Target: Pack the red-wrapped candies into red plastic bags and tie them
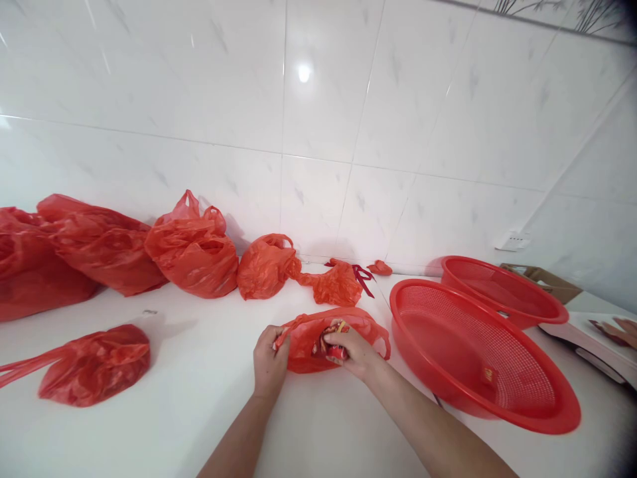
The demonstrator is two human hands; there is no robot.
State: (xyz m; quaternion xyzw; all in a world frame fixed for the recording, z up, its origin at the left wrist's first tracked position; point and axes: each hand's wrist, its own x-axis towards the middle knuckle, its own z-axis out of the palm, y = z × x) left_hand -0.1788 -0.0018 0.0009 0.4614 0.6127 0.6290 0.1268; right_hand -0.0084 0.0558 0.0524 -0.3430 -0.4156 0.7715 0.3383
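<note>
A small red plastic bag (363, 326) lies open on the white counter in front of me. My left hand (269, 362) pinches the bag's left rim, fingers closed on the plastic. My right hand (352, 350) reaches into the bag's mouth and is closed round a few small red-and-gold wrapped packets (330, 338). Both forearms come in from the bottom edge.
Several tied red plastic bags (194, 252) line the tiled wall, and one more red bag (92, 365) lies at front left. Two red sieve baskets (478, 352) sit to the right. Beyond them are a cardboard box (545, 279), a white scale and another person's fingers (617, 330).
</note>
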